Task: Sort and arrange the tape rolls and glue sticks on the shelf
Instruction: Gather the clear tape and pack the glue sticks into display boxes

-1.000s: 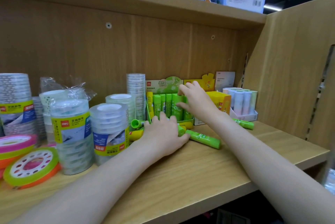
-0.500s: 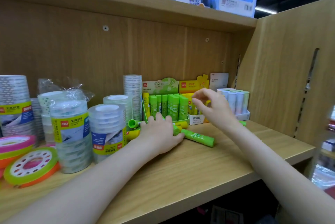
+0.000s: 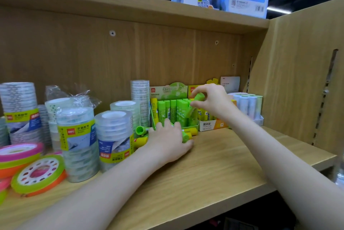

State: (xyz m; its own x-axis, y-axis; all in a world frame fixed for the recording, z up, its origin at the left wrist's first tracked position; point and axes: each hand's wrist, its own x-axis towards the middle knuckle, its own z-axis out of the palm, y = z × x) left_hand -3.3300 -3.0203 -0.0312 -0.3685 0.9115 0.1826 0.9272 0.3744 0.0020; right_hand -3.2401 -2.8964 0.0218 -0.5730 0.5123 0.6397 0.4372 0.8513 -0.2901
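Over the green display box (image 3: 168,92), her right hand (image 3: 214,102) pinches a green glue stick (image 3: 195,104); the left hand (image 3: 167,141) rests, fingers relaxed, on loose sticks (image 3: 141,130) on the shelf (image 3: 214,164).

Right hand (image 3: 214,101) pinches a green glue stick (image 3: 195,104) above the green box (image 3: 168,91).

The left hand (image 3: 167,140) covers most of the loose glue sticks (image 3: 141,130) lying under it, the pink tape rolls (image 3: 11,153) run off the left edge, and the box labels are too blurred to read.
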